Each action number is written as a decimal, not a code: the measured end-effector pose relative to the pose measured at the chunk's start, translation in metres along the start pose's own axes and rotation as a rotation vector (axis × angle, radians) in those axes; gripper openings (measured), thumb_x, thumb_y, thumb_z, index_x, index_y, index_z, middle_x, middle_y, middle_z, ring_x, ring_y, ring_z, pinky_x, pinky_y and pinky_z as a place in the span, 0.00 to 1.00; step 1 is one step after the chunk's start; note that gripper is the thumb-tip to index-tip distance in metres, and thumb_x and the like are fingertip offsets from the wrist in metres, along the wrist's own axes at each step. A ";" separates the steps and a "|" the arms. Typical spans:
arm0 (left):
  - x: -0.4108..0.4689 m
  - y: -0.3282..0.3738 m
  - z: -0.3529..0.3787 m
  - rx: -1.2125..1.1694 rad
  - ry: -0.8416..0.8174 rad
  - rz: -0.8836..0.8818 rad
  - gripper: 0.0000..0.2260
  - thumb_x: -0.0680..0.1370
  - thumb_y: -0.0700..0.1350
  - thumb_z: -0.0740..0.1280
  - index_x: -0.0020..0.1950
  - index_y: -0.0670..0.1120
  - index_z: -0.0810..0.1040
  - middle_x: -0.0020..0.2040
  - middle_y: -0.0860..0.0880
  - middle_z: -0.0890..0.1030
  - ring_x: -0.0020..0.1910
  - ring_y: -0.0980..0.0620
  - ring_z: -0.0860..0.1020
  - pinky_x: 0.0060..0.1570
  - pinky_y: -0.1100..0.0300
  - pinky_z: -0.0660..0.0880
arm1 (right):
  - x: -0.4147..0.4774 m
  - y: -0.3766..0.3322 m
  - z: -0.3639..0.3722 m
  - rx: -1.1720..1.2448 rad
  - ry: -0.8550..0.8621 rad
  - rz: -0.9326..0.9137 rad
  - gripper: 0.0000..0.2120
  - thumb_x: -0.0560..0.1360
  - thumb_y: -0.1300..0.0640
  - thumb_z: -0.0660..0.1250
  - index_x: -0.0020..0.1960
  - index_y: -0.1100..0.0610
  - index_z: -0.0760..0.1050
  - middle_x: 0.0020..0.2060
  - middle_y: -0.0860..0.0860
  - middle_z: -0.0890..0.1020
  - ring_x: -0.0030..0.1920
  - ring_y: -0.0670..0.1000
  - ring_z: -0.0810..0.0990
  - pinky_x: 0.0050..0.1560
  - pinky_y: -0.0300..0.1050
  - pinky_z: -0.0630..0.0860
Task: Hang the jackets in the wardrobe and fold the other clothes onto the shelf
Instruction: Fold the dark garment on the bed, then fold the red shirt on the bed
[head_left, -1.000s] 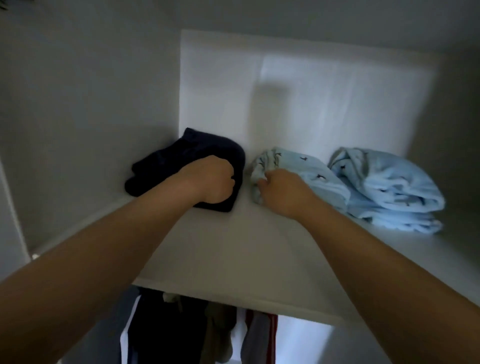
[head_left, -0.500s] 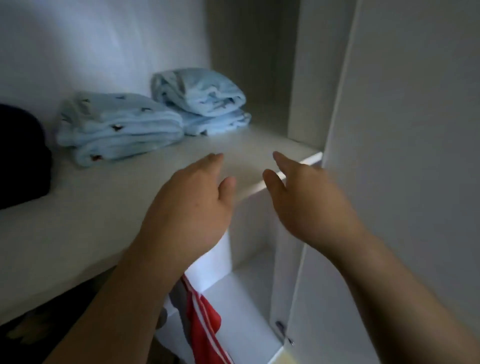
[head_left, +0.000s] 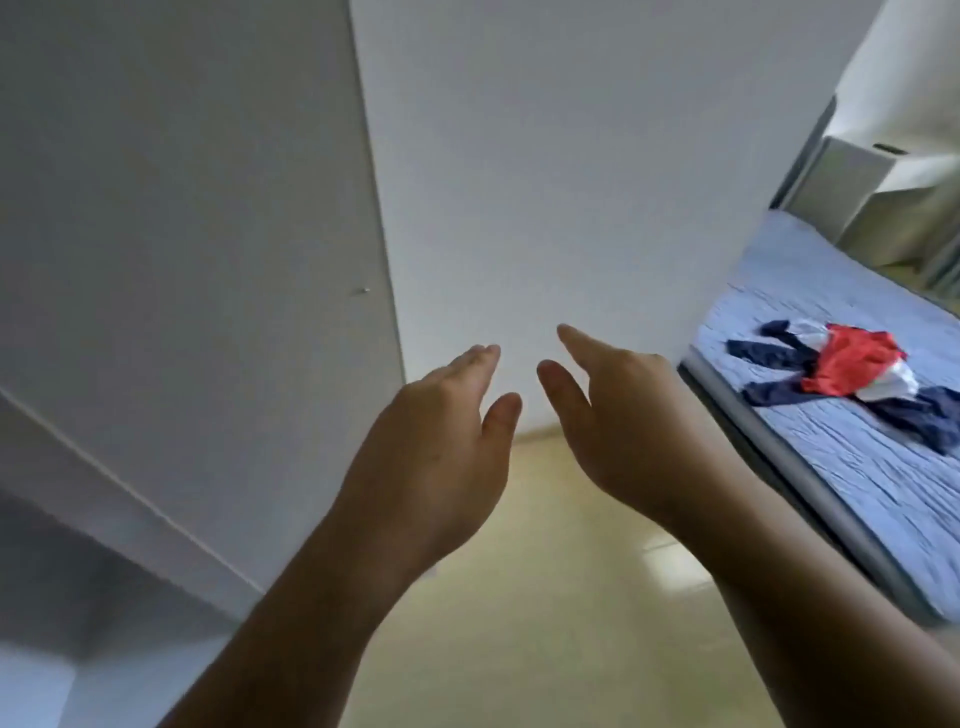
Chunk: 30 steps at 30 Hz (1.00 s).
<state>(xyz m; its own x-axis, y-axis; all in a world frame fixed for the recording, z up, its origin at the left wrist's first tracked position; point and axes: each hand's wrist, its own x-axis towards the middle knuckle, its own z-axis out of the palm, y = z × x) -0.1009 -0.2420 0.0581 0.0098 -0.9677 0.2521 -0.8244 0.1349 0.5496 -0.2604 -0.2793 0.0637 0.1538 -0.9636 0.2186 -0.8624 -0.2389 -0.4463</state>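
While both bare forearms reach up from six o'clock into the middle of the view, the left hand (head_left: 436, 457) and the right hand (head_left: 623, 415) hang side by side with their backs to the camera. Their fingers are straight and relaxed, the thumbs stand a little apart from them, and neither hand has hold of anything. The two thumbs point toward each other across a narrow gap and do not touch. At three o'clock, well apart from the hands, a crumpled heap of red, white and navy clothes (head_left: 852, 374) lies on the pale blue striped cover of the bed (head_left: 883, 488). A white wardrobe panel (head_left: 182, 234) fills the side from nine to eleven o'clock, a plain white wall (head_left: 545, 156) stands at twelve o'clock, and the pale yellowish floor (head_left: 545, 623) shows under the wrists.
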 end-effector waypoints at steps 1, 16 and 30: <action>0.006 0.014 0.014 -0.014 -0.038 0.049 0.24 0.83 0.58 0.59 0.79 0.56 0.65 0.75 0.59 0.70 0.72 0.56 0.72 0.63 0.65 0.63 | -0.005 0.021 -0.009 -0.007 0.034 0.050 0.19 0.84 0.43 0.56 0.66 0.54 0.72 0.53 0.50 0.84 0.49 0.52 0.82 0.43 0.47 0.74; 0.062 0.275 0.235 -0.120 -0.297 0.321 0.22 0.84 0.54 0.61 0.78 0.51 0.69 0.75 0.54 0.73 0.73 0.57 0.69 0.65 0.70 0.59 | -0.077 0.337 -0.169 -0.009 0.164 0.495 0.22 0.83 0.43 0.56 0.72 0.53 0.71 0.62 0.54 0.81 0.64 0.59 0.76 0.54 0.52 0.70; 0.139 0.481 0.450 -0.078 -0.448 0.385 0.23 0.83 0.54 0.62 0.77 0.50 0.70 0.72 0.50 0.76 0.70 0.52 0.74 0.68 0.58 0.70 | -0.061 0.610 -0.272 0.012 0.167 0.588 0.25 0.84 0.43 0.56 0.78 0.52 0.66 0.70 0.51 0.77 0.71 0.56 0.72 0.63 0.48 0.69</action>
<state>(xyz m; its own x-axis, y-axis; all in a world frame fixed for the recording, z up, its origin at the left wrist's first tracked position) -0.7502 -0.4081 -0.0008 -0.5350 -0.8396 0.0936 -0.6775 0.4926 0.5461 -0.9271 -0.3340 0.0145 -0.4253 -0.9027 0.0652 -0.7739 0.3254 -0.5434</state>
